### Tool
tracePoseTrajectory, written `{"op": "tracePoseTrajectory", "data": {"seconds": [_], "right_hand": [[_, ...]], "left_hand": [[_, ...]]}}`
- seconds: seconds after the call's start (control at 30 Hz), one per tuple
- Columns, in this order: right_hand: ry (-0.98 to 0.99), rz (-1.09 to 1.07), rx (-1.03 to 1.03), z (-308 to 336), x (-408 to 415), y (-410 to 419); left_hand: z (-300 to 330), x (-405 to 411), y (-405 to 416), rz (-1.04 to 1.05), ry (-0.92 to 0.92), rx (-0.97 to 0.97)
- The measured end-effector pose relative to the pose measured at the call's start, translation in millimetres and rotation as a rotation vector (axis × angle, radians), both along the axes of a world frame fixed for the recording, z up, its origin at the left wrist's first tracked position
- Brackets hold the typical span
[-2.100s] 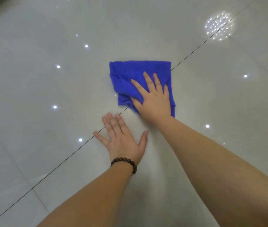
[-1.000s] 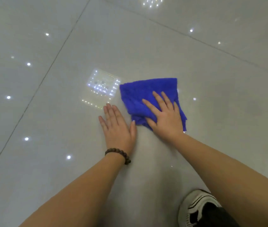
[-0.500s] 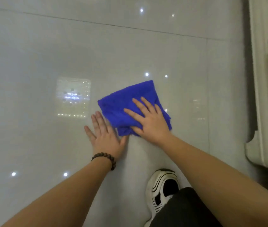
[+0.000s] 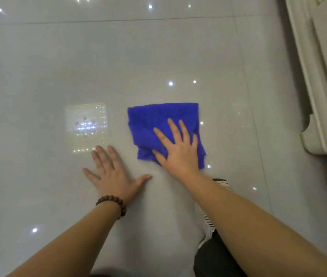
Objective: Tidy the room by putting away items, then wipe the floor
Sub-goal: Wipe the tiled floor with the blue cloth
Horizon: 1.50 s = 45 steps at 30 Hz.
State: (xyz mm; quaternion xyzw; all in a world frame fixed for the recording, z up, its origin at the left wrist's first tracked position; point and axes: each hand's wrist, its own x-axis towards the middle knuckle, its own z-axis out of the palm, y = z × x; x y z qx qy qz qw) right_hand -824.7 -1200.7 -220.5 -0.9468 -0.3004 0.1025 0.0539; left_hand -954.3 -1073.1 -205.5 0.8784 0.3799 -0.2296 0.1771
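The right hand presses flat, fingers straight and spread, on a blue cloth lying on the glossy floor at the centre of the frame.

The left hand lies palm-down on bare tile just to the lower left of the cloth, fingers straight and spread with the thumb pointing toward the other wrist; it touches no part of the cloth and holds nothing. A dark beaded bracelet circles its wrist. The cloth is folded to a rough square, rumpled along its near edge under the palm. A striped shoe shows behind the right forearm, and pale moulded furniture stands along the right edge. A square reflection of lights glints left of the cloth.
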Motion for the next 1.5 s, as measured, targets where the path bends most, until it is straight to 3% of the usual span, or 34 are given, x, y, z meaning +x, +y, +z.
{"op": "tracePoseTrajectory", "data": {"seconds": [0.1, 0.3, 0.43, 0.47, 0.57, 0.63, 0.83, 1.07, 1.13, 1.23, 1.33, 1.5], "right_hand": [[0.022, 0.208, -0.018, 1, 8, -11], [0.117, -0.470, -0.082, 16, 76, -92], [0.146, -0.728, -0.076, 23, 46, -35], [0.126, -0.637, -0.080, 23, 27, -16], [0.107, -0.024, -0.097, 25, -18, 26], [0.147, 0.213, -0.159, 27, -9, 38], [0.177, 0.025, -0.206, 35, 75, 10], [0.260, 0.094, -0.198, 68, 107, -11], [0.261, 0.083, -0.162, 90, 100, -18], [0.265, 0.052, -0.091, 135, 89, -33], [0.302, 0.018, -0.030, 196, 82, -42], [0.279, 0.041, 0.046, 328, 91, -46]], "left_hand": [[-1, -14, 7, -0.038, 0.025, -0.047], [0, -16, 8, -0.065, 0.064, -0.043], [1, -14, 10, -0.056, 0.084, -0.055], [1, -15, 9, -0.054, 0.084, -0.059], [1, -15, 8, -0.045, 0.091, -0.049], [1, -15, 9, -0.041, 0.104, -0.041], [1, -16, 12, -0.055, 0.153, -0.063], [2, 1, 21, -0.067, 0.301, -0.127], [22, 7, 19, -0.038, 0.312, -0.142], [79, 15, 7, 0.018, 0.182, -0.057], [162, 16, -9, 0.034, 0.071, 0.037], [314, 28, -29, 0.182, -0.011, 0.030]]}}
